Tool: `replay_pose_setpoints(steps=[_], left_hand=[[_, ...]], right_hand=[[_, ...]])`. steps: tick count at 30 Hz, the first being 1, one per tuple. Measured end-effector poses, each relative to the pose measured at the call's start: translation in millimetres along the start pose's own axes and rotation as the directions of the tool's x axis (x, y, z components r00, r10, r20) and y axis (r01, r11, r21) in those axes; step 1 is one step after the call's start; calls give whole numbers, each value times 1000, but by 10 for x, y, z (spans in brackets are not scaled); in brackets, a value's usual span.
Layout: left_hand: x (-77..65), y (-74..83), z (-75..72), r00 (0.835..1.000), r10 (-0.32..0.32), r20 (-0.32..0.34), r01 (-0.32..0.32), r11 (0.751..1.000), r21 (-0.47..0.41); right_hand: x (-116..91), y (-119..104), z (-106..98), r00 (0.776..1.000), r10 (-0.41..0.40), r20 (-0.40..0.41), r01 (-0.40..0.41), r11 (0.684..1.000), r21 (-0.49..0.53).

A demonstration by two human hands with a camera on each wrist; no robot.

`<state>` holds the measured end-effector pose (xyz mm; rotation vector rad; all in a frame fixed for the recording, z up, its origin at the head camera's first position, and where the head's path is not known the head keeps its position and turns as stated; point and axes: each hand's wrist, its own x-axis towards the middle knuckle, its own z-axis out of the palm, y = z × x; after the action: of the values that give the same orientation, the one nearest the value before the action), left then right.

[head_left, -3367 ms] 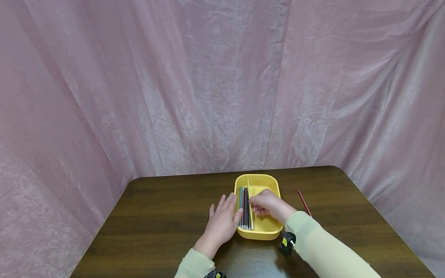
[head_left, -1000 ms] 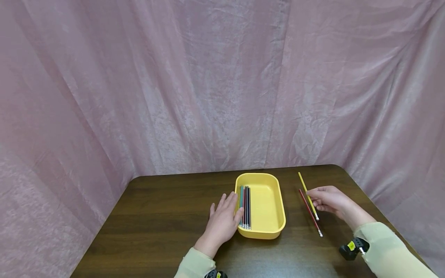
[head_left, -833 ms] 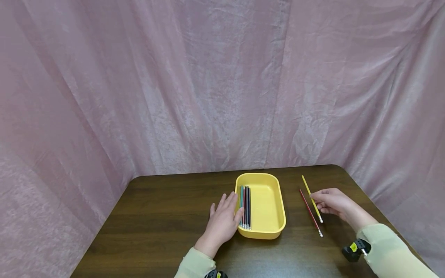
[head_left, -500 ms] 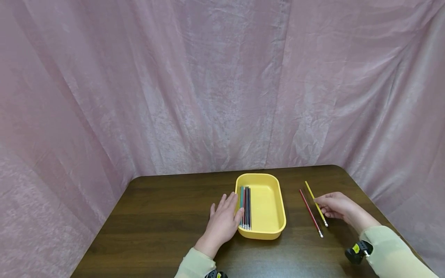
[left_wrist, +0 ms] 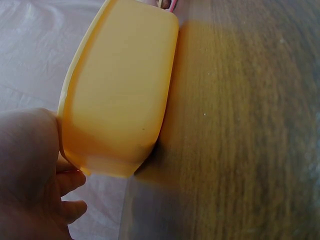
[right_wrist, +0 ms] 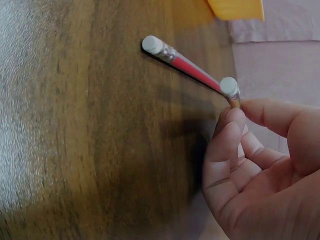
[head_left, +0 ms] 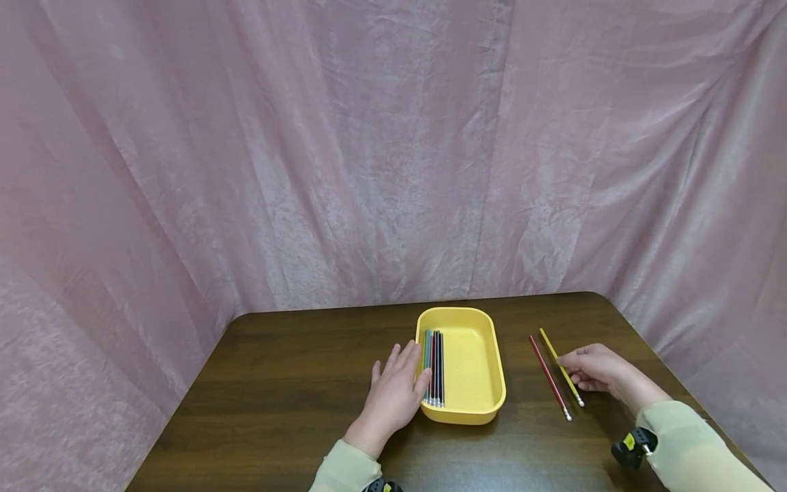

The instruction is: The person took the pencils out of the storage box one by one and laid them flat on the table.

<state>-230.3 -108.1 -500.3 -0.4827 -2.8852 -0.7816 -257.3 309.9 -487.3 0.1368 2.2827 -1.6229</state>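
Note:
A yellow tray (head_left: 473, 369) stands on the table. Several pencils (head_left: 434, 369), teal, red and dark, lie side by side along its left wall. My left hand (head_left: 393, 396) rests against the tray's left side with straight fingers, the thumb at the rim; the left wrist view shows the hand (left_wrist: 30, 165) at the tray's end. Right of the tray, my right hand (head_left: 599, 369) pinches a yellow pencil (head_left: 546, 339) between thumb and fingers, its white eraser toward me. Just left of it a red pencil (head_left: 547, 372) lies on the table, also seen as a red pencil (right_wrist: 192, 72) in the right wrist view.
The dark wooden table (head_left: 295, 383) has its back edge close behind the tray. A pink curtain (head_left: 393, 150) hangs behind and around the table. Each forearm carries a black wrist device (head_left: 633, 447).
My right hand has carried the yellow pencil from inside the tray over to the right of the red pencil, and lately a little toward me. My left hand stays at the tray.

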Motion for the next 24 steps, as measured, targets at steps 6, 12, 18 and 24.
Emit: replay_pose_setpoints(steps=[6,12,18,24], left_hand=[[1,2,0,1000,-2,0,2,1000,4],[1,1,-3,1000,0,1,0,1000,4],[7,-8,6,1000,1,0,-1,1000,6],[7,-10,8,1000,9,-6,-9,1000,2]], right_hand=[[25,22,30,1000,1,-10,-2,1000,-27],[16,0,53,1000,-1,-16,0,999,-40],[-4,-26,65,1000,-2,-19,1,998,-66],[4,-31,52,1000,10,-10,-11,997,-73]])
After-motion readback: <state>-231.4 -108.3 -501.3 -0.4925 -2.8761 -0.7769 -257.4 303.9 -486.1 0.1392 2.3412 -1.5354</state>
